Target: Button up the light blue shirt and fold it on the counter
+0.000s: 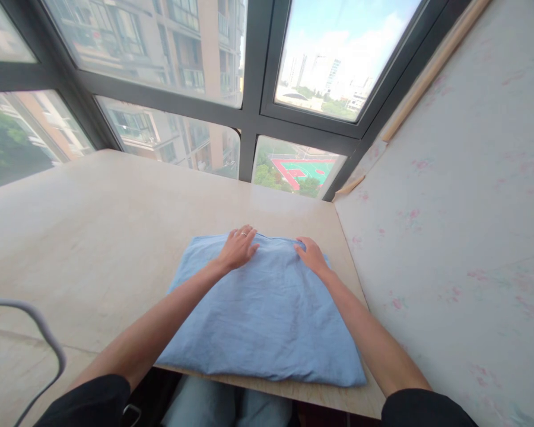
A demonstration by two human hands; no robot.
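A folded light-blue cloth (262,314) lies flat on the pale wooden table (93,237), near its front right corner. My left hand (238,246) rests palm down on the cloth's far edge, fingers stretched out, a ring on one finger. My right hand (312,255) lies flat on the same far edge a little to the right, fingers together and extended. Neither hand holds anything.
A pale wall with faint pink marks (449,207) runs along the table's right side. Dark-framed windows (249,118) stand behind the table's far edge. A thin grey curved bar (44,338) shows at the lower left. My lap is below the front edge.
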